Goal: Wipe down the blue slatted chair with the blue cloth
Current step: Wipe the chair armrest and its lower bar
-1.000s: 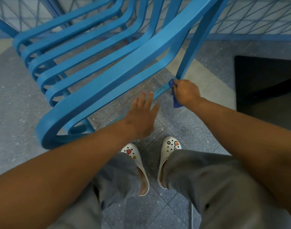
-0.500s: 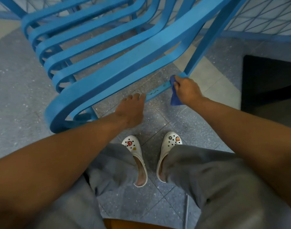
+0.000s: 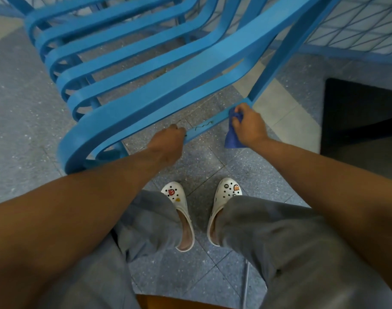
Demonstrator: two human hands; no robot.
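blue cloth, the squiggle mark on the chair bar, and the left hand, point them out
blue cloth (image 3: 231, 139): head view, on the hanging lower fold.
squiggle mark (image 3: 203, 126): head view, middle of the dark wavy line.
left hand (image 3: 168, 141): head view, back of the hand.

The place looked like a shared or institutional indoor area, though its exact kind could not be told. The floor (image 3: 30, 112) was grey speckled tile with pale inset pieces, a blue baseboard (image 3: 355, 55) ran beneath a pale wall (image 3: 368, 25) patterned with thin crossing lines, and a dark mat (image 3: 359, 112) lay nearby.
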